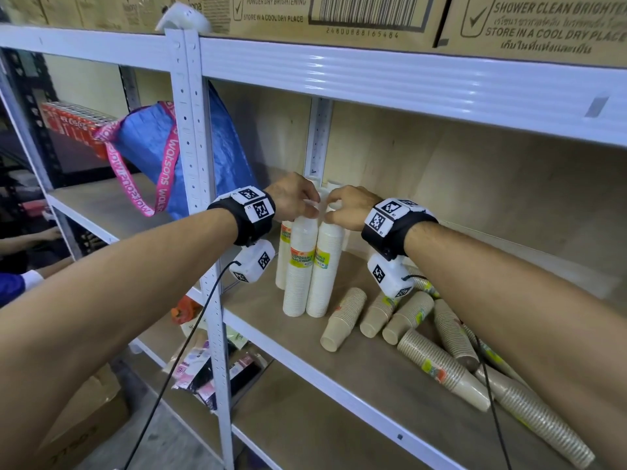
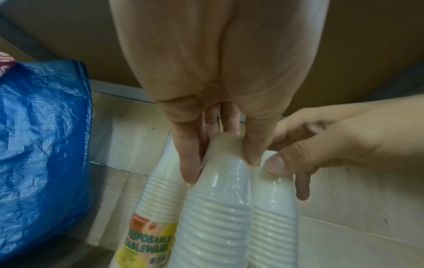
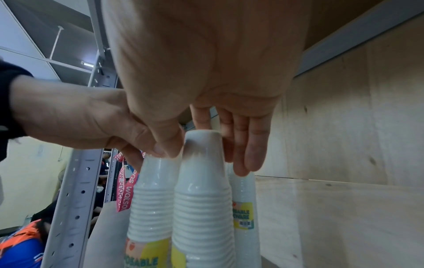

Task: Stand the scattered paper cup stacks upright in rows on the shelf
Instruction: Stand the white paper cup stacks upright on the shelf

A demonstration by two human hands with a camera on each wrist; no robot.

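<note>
Three wrapped white cup stacks stand upright together at the left end of the shelf board [image 1: 305,385]. My left hand [image 1: 310,206] grips the top of the front left stack [image 1: 300,266], thumb and fingers on either side of it [image 2: 218,208]. My right hand [image 1: 330,208] pinches the top of the front right stack [image 1: 325,266], seen close in the right wrist view [image 3: 201,181]. The two hands almost touch. A third stack [image 1: 283,256] stands behind on the left. Several brown cup stacks [image 1: 441,368] lie on their sides to the right.
A blue bag [image 1: 190,147] with a pink strap hangs left of the shelf post [image 1: 203,198]. Cardboard boxes [image 1: 339,15] sit on the shelf above. The plywood back wall [image 1: 475,184] is close behind. Another person's hand [image 1: 51,234] is at the far left.
</note>
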